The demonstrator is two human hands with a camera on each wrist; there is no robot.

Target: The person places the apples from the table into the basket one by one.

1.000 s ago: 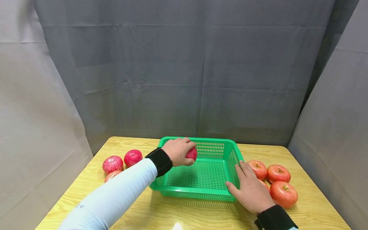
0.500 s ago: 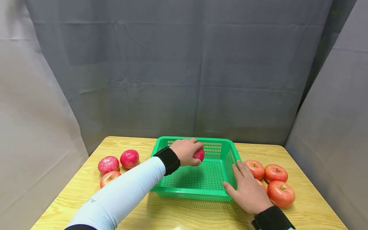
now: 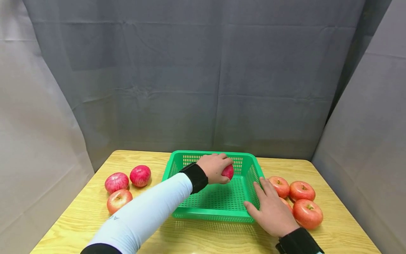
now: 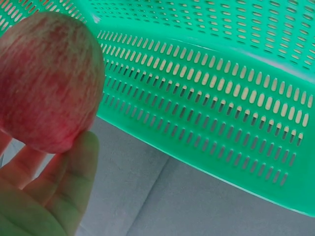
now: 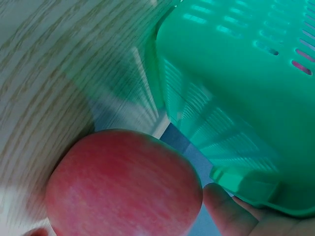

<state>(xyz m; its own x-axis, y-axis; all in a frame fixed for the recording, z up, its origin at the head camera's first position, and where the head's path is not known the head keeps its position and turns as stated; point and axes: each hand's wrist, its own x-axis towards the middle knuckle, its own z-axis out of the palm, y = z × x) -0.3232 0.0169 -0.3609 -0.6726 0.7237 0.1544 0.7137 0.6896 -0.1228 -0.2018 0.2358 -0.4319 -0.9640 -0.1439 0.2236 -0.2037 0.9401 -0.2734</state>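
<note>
Above the green plastic basket (image 3: 215, 213), my left hand (image 3: 213, 168) grips a dark red apple (image 3: 228, 171) from over its top. In the left wrist view the same apple (image 4: 49, 81) sits against the fingers (image 4: 78, 172), with the slotted basket wall (image 4: 206, 98) beyond. My right hand (image 3: 274, 211) lies at the basket's right side, its fingers extended along the rim. An apple (image 5: 125, 184) is close by that hand in the right wrist view, on the wooden surface beside the basket.
Three apples are at the left of the wooden table (image 3: 73, 218): two dark red ones (image 3: 140, 175) and a paler one (image 3: 118, 200). Several light red apples (image 3: 307, 213) cluster to the right of the basket. Grey cloth (image 3: 177, 77) hangs behind and at the sides.
My left hand has moved rightward over the basket, still holding the apple. The paler apple at left has come out from behind the forearm. My right hand keeps its place at the basket.
</note>
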